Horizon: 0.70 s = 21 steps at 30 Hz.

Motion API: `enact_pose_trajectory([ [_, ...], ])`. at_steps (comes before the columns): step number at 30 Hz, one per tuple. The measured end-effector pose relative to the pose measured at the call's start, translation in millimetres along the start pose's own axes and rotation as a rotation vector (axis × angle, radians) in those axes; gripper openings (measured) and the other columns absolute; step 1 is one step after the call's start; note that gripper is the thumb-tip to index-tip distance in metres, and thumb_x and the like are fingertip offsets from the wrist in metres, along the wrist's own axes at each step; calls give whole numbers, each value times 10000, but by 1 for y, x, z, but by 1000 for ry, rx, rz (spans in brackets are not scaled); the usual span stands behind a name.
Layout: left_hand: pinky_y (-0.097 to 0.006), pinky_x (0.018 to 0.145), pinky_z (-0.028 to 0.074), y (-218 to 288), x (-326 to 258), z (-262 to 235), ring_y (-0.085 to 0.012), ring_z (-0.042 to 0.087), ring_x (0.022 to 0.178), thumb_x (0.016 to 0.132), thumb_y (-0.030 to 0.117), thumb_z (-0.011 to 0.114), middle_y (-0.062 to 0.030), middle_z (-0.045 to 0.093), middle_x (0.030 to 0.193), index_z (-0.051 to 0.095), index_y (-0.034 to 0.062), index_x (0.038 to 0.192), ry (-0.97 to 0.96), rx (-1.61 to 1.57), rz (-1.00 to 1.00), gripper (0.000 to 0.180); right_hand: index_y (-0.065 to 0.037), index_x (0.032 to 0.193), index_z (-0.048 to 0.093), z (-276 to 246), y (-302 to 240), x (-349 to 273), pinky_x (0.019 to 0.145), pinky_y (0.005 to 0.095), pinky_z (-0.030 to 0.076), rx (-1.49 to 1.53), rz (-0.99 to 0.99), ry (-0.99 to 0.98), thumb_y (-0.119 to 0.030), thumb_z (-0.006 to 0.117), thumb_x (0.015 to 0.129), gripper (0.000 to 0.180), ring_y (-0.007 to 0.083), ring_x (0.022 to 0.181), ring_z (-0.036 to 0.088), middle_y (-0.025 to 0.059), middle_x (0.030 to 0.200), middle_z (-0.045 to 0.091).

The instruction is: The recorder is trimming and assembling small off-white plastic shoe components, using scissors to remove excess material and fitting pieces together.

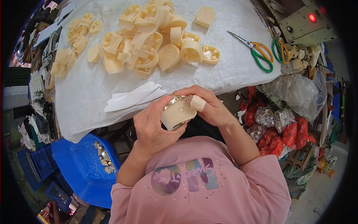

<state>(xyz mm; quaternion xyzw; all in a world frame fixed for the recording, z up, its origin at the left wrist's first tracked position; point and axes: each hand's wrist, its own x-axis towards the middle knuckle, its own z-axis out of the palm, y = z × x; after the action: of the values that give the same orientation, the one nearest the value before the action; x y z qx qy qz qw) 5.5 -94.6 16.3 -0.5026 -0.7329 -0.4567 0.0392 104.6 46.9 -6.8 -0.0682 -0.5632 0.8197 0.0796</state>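
Gripping in left hand: cream, rounded, plastic-looking block with shiny metallic rim, near the white-covered table; right hand pinches its upper-right edge. Probably light, stiff; rim likely slippery, scratch-prone: hold opposite sides.

Free white cloth between cream block pile and scissors, white strips an obstacle beyond left fingers

Table has heel pieces piled toward the back, scissors off right, strips up front, plus a tub down left.
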Motion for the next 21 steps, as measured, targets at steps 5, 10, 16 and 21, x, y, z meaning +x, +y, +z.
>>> enact_pose_trajectory([
  [5,-286,618,536,4,-4,14,-211,675,718,531,89,828,-109,665,883,583,13,1061,93,64,-15,590,-18,1134,563,22,5,-1,743,304,486,-494,-221,301,-157,451,944,261,200,868,613,106,977,640],
  [10,-277,586,528,-1,-1,20,-213,668,710,546,76,821,-112,661,899,579,-1,1131,135,114,25,637,-25,1168,554,22,16,2,785,299,485,-199,-137,368,-281,426,985,340,165,910,612,90,984,631],
  [16,-297,420,395,-7,-7,18,-177,477,464,543,98,813,-45,465,625,626,36,1145,165,128,32,633,-35,1329,423,26,16,-8,885,286,442,372,-51,173,-307,404,994,432,169,1085,539,127,1198,529],
  [21,-292,414,381,-12,-11,23,-176,468,465,542,96,814,-42,447,612,656,48,1108,236,180,57,589,-26,1348,386,36,10,-5,937,321,411,-415,-144,325,-205,407,979,411,236,1113,520,137,1231,502],
])
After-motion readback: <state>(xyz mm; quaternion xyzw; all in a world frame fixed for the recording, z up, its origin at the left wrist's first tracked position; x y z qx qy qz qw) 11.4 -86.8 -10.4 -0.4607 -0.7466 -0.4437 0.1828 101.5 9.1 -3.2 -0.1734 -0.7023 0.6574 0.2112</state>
